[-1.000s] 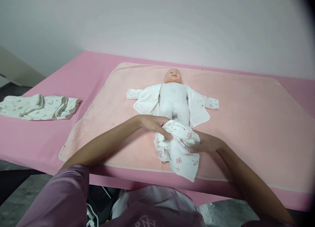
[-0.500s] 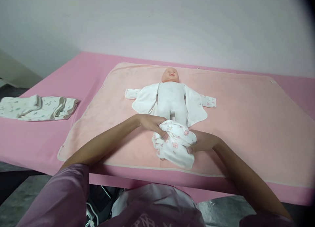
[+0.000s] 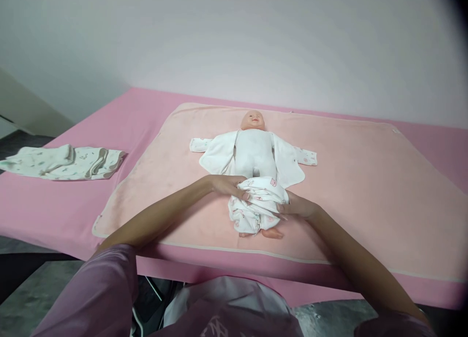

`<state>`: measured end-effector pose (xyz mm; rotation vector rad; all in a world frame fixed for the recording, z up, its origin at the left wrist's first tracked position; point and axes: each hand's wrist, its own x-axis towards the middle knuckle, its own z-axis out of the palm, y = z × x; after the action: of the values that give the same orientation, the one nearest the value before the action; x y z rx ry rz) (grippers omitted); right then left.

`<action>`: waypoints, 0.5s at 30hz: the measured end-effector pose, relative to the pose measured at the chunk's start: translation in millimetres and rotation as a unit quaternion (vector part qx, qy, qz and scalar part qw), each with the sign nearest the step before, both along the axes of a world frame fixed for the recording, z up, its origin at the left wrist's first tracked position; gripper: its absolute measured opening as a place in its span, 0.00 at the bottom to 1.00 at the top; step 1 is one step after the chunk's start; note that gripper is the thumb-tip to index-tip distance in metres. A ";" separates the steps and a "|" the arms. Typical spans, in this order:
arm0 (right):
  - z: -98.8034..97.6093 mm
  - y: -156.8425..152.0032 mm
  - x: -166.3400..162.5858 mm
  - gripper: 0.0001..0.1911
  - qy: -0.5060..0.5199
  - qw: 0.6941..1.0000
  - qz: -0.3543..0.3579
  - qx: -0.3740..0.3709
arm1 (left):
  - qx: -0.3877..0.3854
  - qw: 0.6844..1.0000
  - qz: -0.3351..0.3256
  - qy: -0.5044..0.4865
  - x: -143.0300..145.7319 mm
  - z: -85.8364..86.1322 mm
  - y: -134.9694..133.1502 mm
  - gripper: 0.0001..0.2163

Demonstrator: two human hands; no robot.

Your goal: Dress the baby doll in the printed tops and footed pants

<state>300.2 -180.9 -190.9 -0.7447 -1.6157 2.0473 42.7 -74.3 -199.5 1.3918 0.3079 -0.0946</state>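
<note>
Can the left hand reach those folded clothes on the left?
Probably yes: only bare blanket and table lie between the left hand and the folded clothes, though it grips the doll's trousers.

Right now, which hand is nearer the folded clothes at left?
Left. The left hand grips the printed trousers on the side facing the folded clothes; the right hand grips the far side.
</note>
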 end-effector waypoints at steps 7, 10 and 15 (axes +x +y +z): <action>22.5 -26.1 -16.7 0.31 -0.134 0.967 -0.210 0.051 | 0.069 0.989 0.120 0.049 -0.7 27.6 -36.7 0.28; 18.9 -50.3 -28.5 0.24 -0.199 0.913 -0.346 0.083 | 0.137 0.977 0.143 0.083 4.1 33.8 -47.4 0.23; -6.3 -107.9 -68.5 0.21 -0.238 0.817 -0.514 0.106 | 0.242 0.965 0.082 0.054 10.7 29.6 -58.3 0.15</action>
<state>231.7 -288.8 -197.2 -1.6660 -1.1576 0.9113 53.4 -132.6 -169.9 1.8419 0.5627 0.0460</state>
